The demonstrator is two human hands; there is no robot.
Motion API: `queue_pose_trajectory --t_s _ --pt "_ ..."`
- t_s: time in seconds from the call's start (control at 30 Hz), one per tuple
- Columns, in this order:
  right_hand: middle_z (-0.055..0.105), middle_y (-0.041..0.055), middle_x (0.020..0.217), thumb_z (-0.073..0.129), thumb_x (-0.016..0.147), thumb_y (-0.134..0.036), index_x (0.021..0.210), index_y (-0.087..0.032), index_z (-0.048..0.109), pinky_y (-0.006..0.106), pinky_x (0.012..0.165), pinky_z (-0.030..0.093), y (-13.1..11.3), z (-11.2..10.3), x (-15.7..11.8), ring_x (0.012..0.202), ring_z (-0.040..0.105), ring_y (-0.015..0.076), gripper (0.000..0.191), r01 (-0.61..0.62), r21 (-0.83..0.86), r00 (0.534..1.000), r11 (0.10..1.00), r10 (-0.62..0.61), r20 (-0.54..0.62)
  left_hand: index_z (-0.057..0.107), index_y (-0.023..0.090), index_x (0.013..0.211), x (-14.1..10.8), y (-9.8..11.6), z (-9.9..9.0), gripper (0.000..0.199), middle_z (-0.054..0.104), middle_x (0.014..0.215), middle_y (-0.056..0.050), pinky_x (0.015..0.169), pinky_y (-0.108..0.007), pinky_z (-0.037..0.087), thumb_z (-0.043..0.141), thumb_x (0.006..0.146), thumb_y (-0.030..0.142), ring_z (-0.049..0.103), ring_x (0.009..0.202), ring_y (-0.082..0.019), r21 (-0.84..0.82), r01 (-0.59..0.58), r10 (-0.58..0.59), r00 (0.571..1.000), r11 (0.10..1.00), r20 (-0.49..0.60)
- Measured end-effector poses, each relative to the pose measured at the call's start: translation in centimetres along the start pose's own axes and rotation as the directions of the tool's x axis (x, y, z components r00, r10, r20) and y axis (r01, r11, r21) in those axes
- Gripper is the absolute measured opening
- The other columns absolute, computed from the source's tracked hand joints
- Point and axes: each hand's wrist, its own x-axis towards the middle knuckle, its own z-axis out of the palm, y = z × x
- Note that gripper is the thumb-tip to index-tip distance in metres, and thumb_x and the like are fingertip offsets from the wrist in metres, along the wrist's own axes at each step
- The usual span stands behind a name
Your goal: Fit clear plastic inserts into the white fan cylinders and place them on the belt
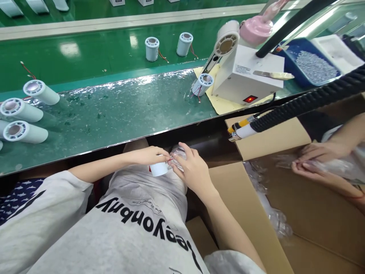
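Above my lap, my left hand (154,155) is closed on a pale blue cylindrical housing (159,170), its fingertips pinching near a thin reddish wire at the housing's end. Facing it, my right hand (192,169) curls its fingers around a clear plastic piece (178,155); its exact kind cannot be made out. The fingertips of both hands meet where the wire is, and they hide part of both things. Both hands are just in front of the bench edge.
Similar housings (40,131) lie at the bench's left; one (203,84) leans beside a white machine (248,78) with a lit red switch. Others (152,48) stand on the green belt (99,49). A cardboard box (245,201), black hose (299,97) and co-worker's hands (319,160) are right.
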Motion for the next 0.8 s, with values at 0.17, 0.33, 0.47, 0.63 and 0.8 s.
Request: queue_pose_trajectory --t_s 0.17,0.33,0.47,0.63,0.8 --pt "0.064 0.0128 0.137 0.077 0.091 -0.030 0.091 -0.023 0.078 0.047 0.099 0.059 1.1 -0.3 0.1 0.122 0.065 0.0319 0.007 -0.012 0.489 0.990 0.872 -0.057 0.126 0.077 0.018 0.097 -1.2 0.2 0.0 0.020 0.065 0.096 -0.005 0.091 -0.034 0.045 0.062 0.093 0.031 0.061 0.093 -0.020 0.279 -0.187 0.233 0.963 0.942 -0.140" --pt "0.070 0.0115 0.120 0.063 0.099 -0.040 0.080 -0.022 0.075 0.040 0.090 0.060 0.3 -0.1 -0.1 0.108 0.070 0.0268 0.028 -0.146 0.712 0.986 0.687 0.159 0.049 0.074 0.019 0.111 -1.1 -1.2 0.0 0.044 0.066 0.105 -0.005 0.094 -0.035 0.050 0.087 0.076 0.044 0.062 0.098 -0.022 0.275 -0.364 0.425 0.881 0.890 -0.209" --pt "0.071 0.0099 0.107 0.062 0.097 -0.036 0.066 -0.021 0.069 0.037 0.079 0.059 -0.6 -0.6 -0.2 0.092 0.071 0.0232 0.035 -0.157 0.727 0.960 0.668 0.277 -0.047 0.079 0.023 0.112 -0.5 -2.4 -0.1 0.057 0.063 0.111 -0.008 0.100 -0.041 0.052 0.094 0.066 0.054 0.062 0.106 -0.025 0.216 -0.420 0.460 0.867 0.881 -0.193" --pt "0.074 0.0088 0.100 0.072 0.090 -0.039 0.057 -0.022 0.068 0.037 0.076 0.062 -0.5 -1.2 -0.2 0.097 0.074 0.0263 0.037 -0.216 0.812 0.918 0.543 0.396 -0.020 0.077 0.027 0.126 -0.5 -2.8 -0.1 0.066 0.060 0.142 -0.015 0.117 -0.049 0.044 0.095 0.066 0.047 0.056 0.135 -0.034 0.173 -0.483 0.502 0.860 0.858 -0.087" --pt "0.079 0.0089 0.114 0.073 0.092 -0.054 0.073 -0.026 0.081 0.050 0.098 0.063 0.4 -1.0 -0.6 0.112 0.075 0.0313 0.035 -0.141 0.901 0.952 0.411 0.307 0.009 0.067 0.023 0.138 -1.4 -1.9 0.5 0.067 0.068 0.139 -0.014 0.103 -0.040 0.055 0.087 0.075 0.034 0.067 0.122 -0.029 -0.010 -0.379 0.377 0.923 0.925 -0.077"
